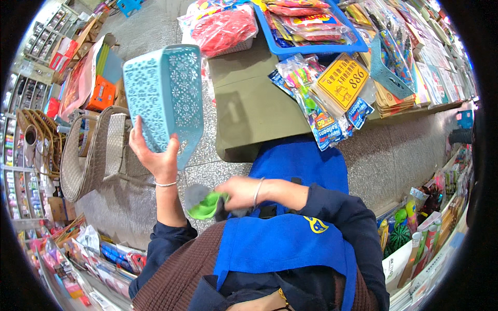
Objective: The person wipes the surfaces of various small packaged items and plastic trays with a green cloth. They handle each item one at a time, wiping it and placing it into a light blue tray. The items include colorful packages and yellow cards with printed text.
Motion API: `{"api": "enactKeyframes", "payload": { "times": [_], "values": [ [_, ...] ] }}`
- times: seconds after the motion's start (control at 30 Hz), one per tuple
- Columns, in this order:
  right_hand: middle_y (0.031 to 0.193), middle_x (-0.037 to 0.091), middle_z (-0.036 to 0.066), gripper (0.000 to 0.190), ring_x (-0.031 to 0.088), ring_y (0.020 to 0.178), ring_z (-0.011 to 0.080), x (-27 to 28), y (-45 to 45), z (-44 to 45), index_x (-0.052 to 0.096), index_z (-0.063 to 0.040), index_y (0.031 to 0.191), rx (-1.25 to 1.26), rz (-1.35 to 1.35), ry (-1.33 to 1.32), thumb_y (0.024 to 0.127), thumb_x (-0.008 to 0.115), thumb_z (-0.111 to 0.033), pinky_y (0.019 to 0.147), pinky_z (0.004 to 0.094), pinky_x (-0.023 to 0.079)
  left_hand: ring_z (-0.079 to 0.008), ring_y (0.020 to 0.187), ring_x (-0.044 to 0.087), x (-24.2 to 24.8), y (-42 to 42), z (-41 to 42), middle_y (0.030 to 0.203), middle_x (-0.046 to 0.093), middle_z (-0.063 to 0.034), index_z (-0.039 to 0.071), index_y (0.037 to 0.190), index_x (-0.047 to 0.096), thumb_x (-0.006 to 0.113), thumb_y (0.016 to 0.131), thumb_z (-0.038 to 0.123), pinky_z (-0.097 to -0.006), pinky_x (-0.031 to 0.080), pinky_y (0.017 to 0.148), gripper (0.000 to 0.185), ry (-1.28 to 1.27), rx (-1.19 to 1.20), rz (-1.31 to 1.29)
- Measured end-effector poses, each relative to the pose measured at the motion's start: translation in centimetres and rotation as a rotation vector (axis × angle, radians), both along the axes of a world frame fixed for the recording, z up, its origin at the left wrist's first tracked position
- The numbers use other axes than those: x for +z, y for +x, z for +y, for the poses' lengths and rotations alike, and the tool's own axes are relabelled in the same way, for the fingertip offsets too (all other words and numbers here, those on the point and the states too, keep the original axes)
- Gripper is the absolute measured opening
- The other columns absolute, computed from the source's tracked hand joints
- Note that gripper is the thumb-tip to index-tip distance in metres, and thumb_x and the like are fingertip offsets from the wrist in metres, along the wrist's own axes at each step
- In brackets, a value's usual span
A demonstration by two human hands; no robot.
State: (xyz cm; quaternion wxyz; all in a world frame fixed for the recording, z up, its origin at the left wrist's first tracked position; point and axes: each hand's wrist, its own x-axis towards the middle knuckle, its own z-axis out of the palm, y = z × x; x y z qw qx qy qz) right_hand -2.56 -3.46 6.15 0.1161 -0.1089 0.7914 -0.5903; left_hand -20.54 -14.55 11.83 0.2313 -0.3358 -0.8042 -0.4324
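Observation:
My left hand (155, 157) grips a light-blue plastic basket (149, 93) by its lower end, thumb on one side and fingers on the other. The basket is raised on its side, and its walls have flower-shaped cutouts. In front of my waist, my right hand (239, 192) is closed on a green and grey cloth (206, 206), blurred and possibly a glove. The cloth is apart from the basket. A blue apron (284, 245) covers my front and lap.
Ahead stands an olive-green table (256, 105) with balloon packets (327, 120), a yellow sign (342, 82) and a blue tray (280, 49) of packaged goods. At left are woven baskets (91, 155). Stocked shelves (23, 136) line the left; bins of goods (420, 233) stand at right.

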Motion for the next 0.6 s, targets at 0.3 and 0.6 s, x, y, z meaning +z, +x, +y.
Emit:
{"api": "enactKeyframes", "payload": {
  "times": [0.3, 0.6],
  "values": [
    [0.093, 0.064, 0.002, 0.027, 0.057, 0.084, 0.0080, 4.0, 0.6, 11.0, 0.061, -0.002, 0.108, -0.832, 0.152, -0.528, 0.086, 0.063, -0.019, 0.076, 0.0255, 0.047, -0.0208, 0.110, 0.054, -1.9, 1.8, -1.3, 0.122, 0.055, -0.0128, 0.000, 0.141, 0.036, 0.076, 0.072, 0.023, -0.0331, 0.043, 0.096, 0.083, 0.412, -0.380, -0.820],
    [0.098, 0.064, 0.023, 0.034, 0.061, 0.093, 0.0384, -0.4, -4.3, 5.6, 0.062, -0.006, 0.109, -0.814, 0.233, 0.262, 0.079, 0.067, -0.021, 0.084, 0.0422, 0.048, -0.0228, 0.117, 0.050, -2.8, 7.0, 2.5, 0.129, 0.050, -0.0150, -0.002, 0.140, 0.037, 0.077, 0.067, 0.029, -0.0352, 0.037, 0.103, 0.088, 0.297, -0.563, -0.911]
  ]
}}
